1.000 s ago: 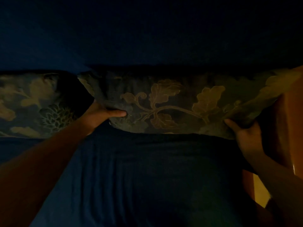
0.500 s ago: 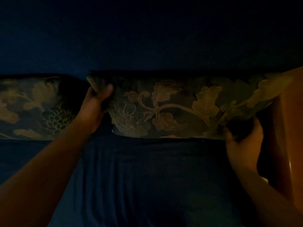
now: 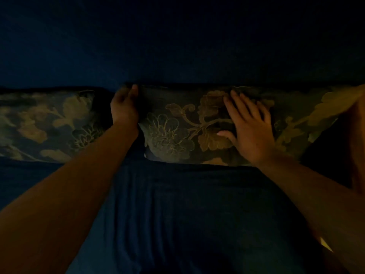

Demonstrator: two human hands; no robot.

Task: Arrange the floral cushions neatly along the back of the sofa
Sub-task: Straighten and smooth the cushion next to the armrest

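Observation:
The scene is very dark. A dark floral cushion (image 3: 177, 133) with gold flowers and leaves leans against the blue sofa back (image 3: 177, 46), right of centre. My left hand (image 3: 124, 107) grips its upper left corner, fingers curled over the top edge. On the cushion's front lies my right hand (image 3: 249, 125), flat with fingers spread. A second floral cushion (image 3: 45, 125) stands against the back on the left, a narrow dark gap between the two.
The blue sofa seat (image 3: 187, 214) with soft creases fills the foreground. An orange-brown wooden armrest (image 3: 358, 145) rises at the right edge, touching the right cushion's end. A bright sliver of floor (image 3: 325, 245) shows at the lower right.
My right hand has let go of the cushion's lower right corner and moved left onto its front, fingers spread. My left hand slid up from the lower left edge to the top left corner.

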